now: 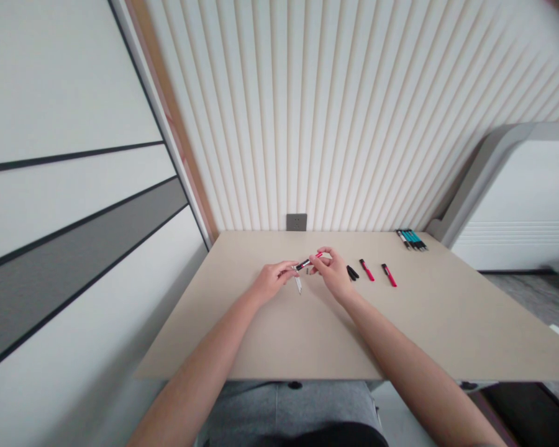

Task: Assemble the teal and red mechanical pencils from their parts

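Above the middle of the table, a red and black pen (304, 264) slants between my two hands. My right hand (333, 273) pinches its red upper end. The fingers of my left hand (274, 280) are closed at the pen's lower, black end. Below those fingertips a slim white pointed piece (299, 285) points down toward me; I cannot tell if it is held or lies on the table. A tiny dark piece (307, 271) shows between the hands. Just right of my right hand lie black caps or clips (353, 273), partly hidden by it.
Two red and black pen parts (366, 270) (389, 275) lie on the beige table (307, 347), to the right. A row of teal and black pens (412, 239) rests at its back right. A ribbed wall with a socket (297, 222) stands behind; a white panel borders the left.
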A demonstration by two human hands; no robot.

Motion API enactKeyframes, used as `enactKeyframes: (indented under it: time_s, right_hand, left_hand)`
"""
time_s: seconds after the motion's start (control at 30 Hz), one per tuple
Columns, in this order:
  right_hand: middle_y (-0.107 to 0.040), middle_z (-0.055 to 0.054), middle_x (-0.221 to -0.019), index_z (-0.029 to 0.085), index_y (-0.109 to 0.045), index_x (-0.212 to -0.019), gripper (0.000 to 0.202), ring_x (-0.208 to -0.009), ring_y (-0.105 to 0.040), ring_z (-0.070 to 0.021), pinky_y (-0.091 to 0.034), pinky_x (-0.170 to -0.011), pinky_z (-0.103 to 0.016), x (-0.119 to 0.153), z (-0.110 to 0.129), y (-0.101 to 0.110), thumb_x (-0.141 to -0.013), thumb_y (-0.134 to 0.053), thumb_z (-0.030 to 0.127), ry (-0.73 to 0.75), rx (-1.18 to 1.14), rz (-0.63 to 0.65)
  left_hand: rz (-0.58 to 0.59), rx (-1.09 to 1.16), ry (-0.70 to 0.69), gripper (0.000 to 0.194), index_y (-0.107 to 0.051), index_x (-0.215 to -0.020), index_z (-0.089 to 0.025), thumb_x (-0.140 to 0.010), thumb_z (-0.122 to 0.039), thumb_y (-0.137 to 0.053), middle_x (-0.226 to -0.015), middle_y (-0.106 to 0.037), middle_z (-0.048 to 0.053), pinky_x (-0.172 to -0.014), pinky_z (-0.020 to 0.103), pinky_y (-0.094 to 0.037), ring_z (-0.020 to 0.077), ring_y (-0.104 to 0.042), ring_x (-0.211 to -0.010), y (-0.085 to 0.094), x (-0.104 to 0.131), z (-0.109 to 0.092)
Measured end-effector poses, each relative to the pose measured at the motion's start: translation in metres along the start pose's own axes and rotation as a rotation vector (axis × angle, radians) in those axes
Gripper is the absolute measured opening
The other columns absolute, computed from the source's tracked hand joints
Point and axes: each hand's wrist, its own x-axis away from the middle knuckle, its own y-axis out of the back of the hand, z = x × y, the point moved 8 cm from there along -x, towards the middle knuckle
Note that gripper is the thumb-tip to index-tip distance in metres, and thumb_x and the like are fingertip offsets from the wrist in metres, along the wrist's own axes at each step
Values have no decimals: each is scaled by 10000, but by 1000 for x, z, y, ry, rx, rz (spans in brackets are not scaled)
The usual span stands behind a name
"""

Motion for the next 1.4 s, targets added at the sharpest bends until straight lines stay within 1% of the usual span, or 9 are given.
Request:
enactKeyframes:
  time_s: [0.37,0.57,0.7,0.87,1.0,1.07,1.1,1.23,1.4]
  right_hand:
    - [-643,30,-621,222,-432,-950,496,-526,-599,-139,-426,-543,-240,3,4,-6,-694,-693,557,42,-3,50]
    - [-644,21,-628,216,-432,-935,472,-520,-586,-132,-427,-534,-243,5,7,-11,-710,-681,548,34,5,76]
    - [-654,11,-643,217,-427,-923,484,-510,-587,-133,-400,-495,-229,5,6,-10,-699,-684,561,18,-14,57]
    - [-661,5,-637,215,-443,-911,467,-496,-578,-138,-395,-479,-233,10,12,-12,-700,-682,557,15,43,47]
    - [-697,-30,-728,192,-466,-1098,485,-537,-596,-142,-454,-548,-261,11,14,-14,-783,-601,535,42,88,43]
    - [-702,-46,-765,178,-485,-1164,460,-569,-603,-145,-464,-580,-271,11,11,-12,-840,-530,502,58,206,33]
    - [-700,-49,-767,176,-532,-1129,401,-589,-604,-148,-461,-596,-273,12,8,-13,-856,-514,469,69,315,37]
    - [-689,-40,-757,193,-666,-847,157,-686,-611,-158,-419,-645,-262,19,-4,-25,-825,-553,299,108,837,149]
    - [-697,-55,-808,194,-683,-858,151,-723,-622,-172,-389,-617,-249,25,-12,-30,-815,-548,245,61,1078,171]
  left_hand:
    - [18,-19,11,323,-636,-1152,-166,-879,-297,-524,-855,-741,50,-574,217,-461,117,-589,-557,-3,0,5]
    - [-30,27,1,298,-651,-1089,-168,-841,-320,-586,-813,-740,53,-688,260,-514,167,-672,-696,2,1,1]
    - [-67,44,23,285,-671,-1013,-153,-835,-360,-589,-772,-728,55,-643,249,-498,161,-656,-662,4,0,5]
    - [-52,21,18,311,-678,-997,-135,-806,-376,-630,-737,-699,38,-565,222,-434,124,-571,-580,0,-1,4]
    - [-79,96,51,298,-656,-1000,-142,-868,-386,-546,-805,-712,49,-575,223,-432,110,-533,-583,4,-1,8]
    - [-143,146,82,314,-638,-1013,-145,-877,-406,-527,-841,-711,55,-581,224,-442,108,-531,-590,12,-2,15]
    - [-179,167,101,323,-630,-1014,-143,-873,-415,-527,-850,-708,58,-576,223,-442,106,-530,-587,16,-2,19]
    - [-258,212,167,354,-605,-1041,-138,-858,-433,-533,-862,-692,63,-529,212,-425,91,-511,-553,27,-3,34]
    - [-271,182,184,371,-599,-1042,-134,-854,-445,-526,-838,-680,57,-508,206,-412,96,-516,-557,30,-4,41]
